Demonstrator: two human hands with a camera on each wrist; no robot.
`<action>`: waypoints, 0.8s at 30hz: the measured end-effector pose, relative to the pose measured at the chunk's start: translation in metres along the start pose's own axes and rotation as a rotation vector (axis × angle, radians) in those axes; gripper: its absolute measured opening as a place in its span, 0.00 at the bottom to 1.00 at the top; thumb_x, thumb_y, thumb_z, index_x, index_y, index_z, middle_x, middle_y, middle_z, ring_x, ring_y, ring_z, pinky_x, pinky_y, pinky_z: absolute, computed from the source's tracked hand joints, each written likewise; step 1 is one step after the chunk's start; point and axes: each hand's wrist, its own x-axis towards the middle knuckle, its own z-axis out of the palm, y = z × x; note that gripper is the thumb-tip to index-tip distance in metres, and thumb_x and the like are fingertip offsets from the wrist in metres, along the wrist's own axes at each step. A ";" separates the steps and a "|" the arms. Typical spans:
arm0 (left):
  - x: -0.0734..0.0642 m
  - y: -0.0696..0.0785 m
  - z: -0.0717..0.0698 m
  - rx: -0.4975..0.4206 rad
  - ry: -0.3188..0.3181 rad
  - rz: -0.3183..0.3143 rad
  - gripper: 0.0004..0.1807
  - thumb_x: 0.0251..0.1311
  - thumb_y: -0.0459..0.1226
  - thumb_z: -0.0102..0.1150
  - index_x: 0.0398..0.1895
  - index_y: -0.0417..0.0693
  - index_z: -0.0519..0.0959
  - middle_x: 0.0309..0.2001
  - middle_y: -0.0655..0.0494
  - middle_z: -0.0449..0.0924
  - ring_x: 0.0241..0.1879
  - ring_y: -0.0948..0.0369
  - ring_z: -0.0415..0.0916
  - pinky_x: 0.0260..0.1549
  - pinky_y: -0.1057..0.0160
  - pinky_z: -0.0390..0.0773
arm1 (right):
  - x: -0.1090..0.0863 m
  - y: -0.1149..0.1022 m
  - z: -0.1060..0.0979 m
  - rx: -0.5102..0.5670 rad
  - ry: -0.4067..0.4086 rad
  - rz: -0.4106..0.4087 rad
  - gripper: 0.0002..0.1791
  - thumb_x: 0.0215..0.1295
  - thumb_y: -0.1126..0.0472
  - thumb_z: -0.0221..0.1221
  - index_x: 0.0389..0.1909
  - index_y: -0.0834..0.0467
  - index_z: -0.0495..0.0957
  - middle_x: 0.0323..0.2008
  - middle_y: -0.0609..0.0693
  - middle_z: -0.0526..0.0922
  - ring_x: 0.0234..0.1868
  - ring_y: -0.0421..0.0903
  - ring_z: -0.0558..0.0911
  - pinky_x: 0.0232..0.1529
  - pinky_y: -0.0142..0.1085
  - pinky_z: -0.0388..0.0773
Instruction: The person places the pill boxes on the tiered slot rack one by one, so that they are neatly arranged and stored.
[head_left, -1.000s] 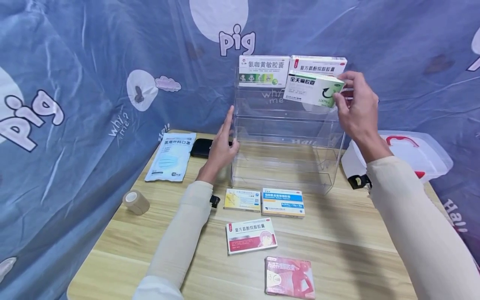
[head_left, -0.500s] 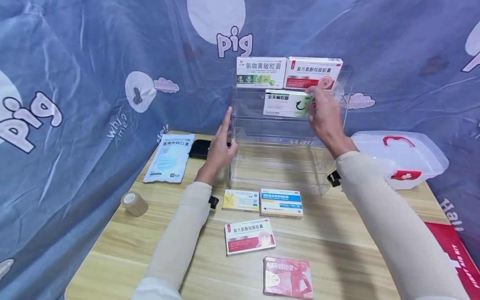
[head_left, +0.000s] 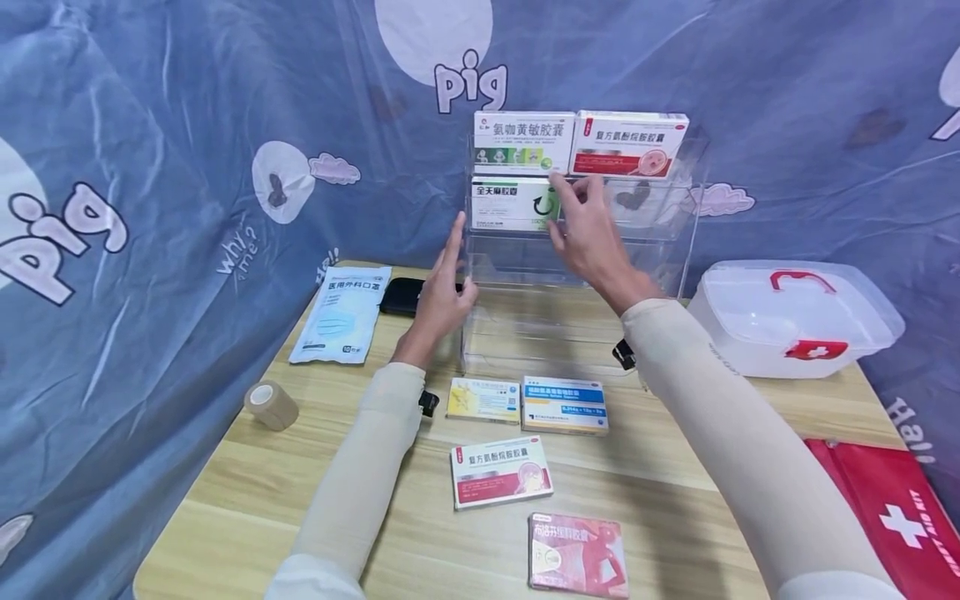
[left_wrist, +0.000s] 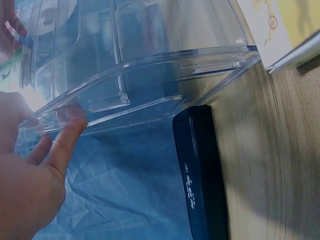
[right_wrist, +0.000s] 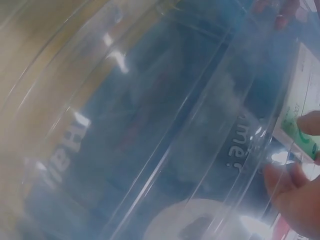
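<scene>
A clear acrylic tiered rack (head_left: pixel 555 333) stands at the back of the table. My left hand (head_left: pixel 442 300) rests against its left side, fingers straight, as the left wrist view also shows. With my right hand (head_left: pixel 596 237) I pinch the right end of a white and green medicine box (head_left: pixel 510 204), which sits upright at the left of the second tier. Fingertips cover part of that end; in the right wrist view the box (right_wrist: pixel 302 107) is partly cut off. Above it on the top tier stand a white-green box (head_left: pixel 522 143) and a white-red box (head_left: pixel 628 146).
Before the rack lie a yellow box (head_left: pixel 483 400), a blue-white box (head_left: pixel 565 406), another white-red box (head_left: pixel 501 472) and a pink box (head_left: pixel 577 554). Around them are a mask pack (head_left: pixel 341 315), tape roll (head_left: pixel 272 406), black case (head_left: pixel 401 297), lidded tub (head_left: pixel 795 317) and red first-aid pouch (head_left: pixel 885 500).
My right hand has brought the white and green box down from before the top tier, then leftward along the second tier to its left end. The left hand has stayed at the rack's side.
</scene>
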 end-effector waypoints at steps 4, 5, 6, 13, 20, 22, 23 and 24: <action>0.000 0.000 -0.001 0.005 -0.003 -0.009 0.56 0.70 0.24 0.50 0.90 0.73 0.37 0.89 0.61 0.46 0.79 0.49 0.68 0.65 0.48 0.83 | -0.003 -0.002 -0.002 -0.024 -0.044 -0.014 0.45 0.73 0.66 0.62 0.86 0.51 0.55 0.64 0.69 0.65 0.65 0.65 0.68 0.68 0.58 0.74; 0.000 0.001 -0.001 0.005 -0.006 -0.011 0.56 0.70 0.24 0.50 0.90 0.73 0.36 0.89 0.60 0.45 0.79 0.49 0.68 0.64 0.49 0.84 | -0.006 -0.002 -0.004 -0.023 -0.045 -0.008 0.46 0.72 0.66 0.62 0.87 0.50 0.53 0.65 0.69 0.64 0.66 0.65 0.68 0.69 0.59 0.73; 0.000 0.001 -0.002 0.006 -0.007 -0.014 0.56 0.70 0.24 0.50 0.90 0.74 0.36 0.89 0.60 0.46 0.79 0.48 0.69 0.62 0.48 0.85 | -0.008 -0.003 -0.006 -0.016 -0.039 -0.003 0.47 0.72 0.66 0.63 0.88 0.50 0.52 0.66 0.69 0.64 0.67 0.65 0.68 0.70 0.59 0.73; 0.001 0.000 -0.003 -0.009 -0.009 -0.015 0.57 0.68 0.23 0.51 0.90 0.74 0.36 0.89 0.62 0.45 0.78 0.49 0.69 0.68 0.51 0.82 | -0.055 -0.002 -0.024 0.036 0.029 0.015 0.31 0.74 0.64 0.63 0.75 0.62 0.69 0.62 0.69 0.71 0.60 0.65 0.75 0.66 0.62 0.75; 0.001 0.000 -0.001 -0.027 -0.012 -0.008 0.57 0.68 0.23 0.50 0.90 0.72 0.37 0.89 0.62 0.44 0.80 0.50 0.66 0.74 0.53 0.76 | -0.128 0.014 -0.026 -0.016 -0.267 0.143 0.14 0.80 0.56 0.59 0.33 0.59 0.82 0.25 0.53 0.80 0.27 0.49 0.77 0.30 0.42 0.75; 0.002 0.000 -0.001 -0.026 -0.013 -0.006 0.57 0.69 0.23 0.50 0.90 0.71 0.37 0.89 0.63 0.44 0.80 0.50 0.66 0.74 0.52 0.76 | -0.149 0.021 -0.020 -0.023 -0.368 0.197 0.19 0.80 0.53 0.59 0.27 0.56 0.79 0.20 0.49 0.75 0.23 0.45 0.72 0.26 0.38 0.69; 0.002 0.000 -0.001 -0.026 -0.013 -0.005 0.57 0.69 0.23 0.50 0.90 0.71 0.37 0.89 0.64 0.43 0.80 0.50 0.66 0.74 0.52 0.77 | -0.159 0.024 -0.017 -0.020 -0.411 0.228 0.21 0.80 0.52 0.59 0.24 0.55 0.77 0.19 0.47 0.72 0.22 0.44 0.69 0.25 0.36 0.66; 0.002 0.000 -0.002 -0.026 -0.013 -0.004 0.57 0.69 0.23 0.50 0.90 0.72 0.36 0.89 0.64 0.43 0.80 0.50 0.66 0.74 0.52 0.77 | -0.167 0.027 -0.014 -0.025 -0.446 0.253 0.22 0.80 0.51 0.60 0.22 0.54 0.76 0.18 0.46 0.71 0.21 0.44 0.69 0.25 0.36 0.65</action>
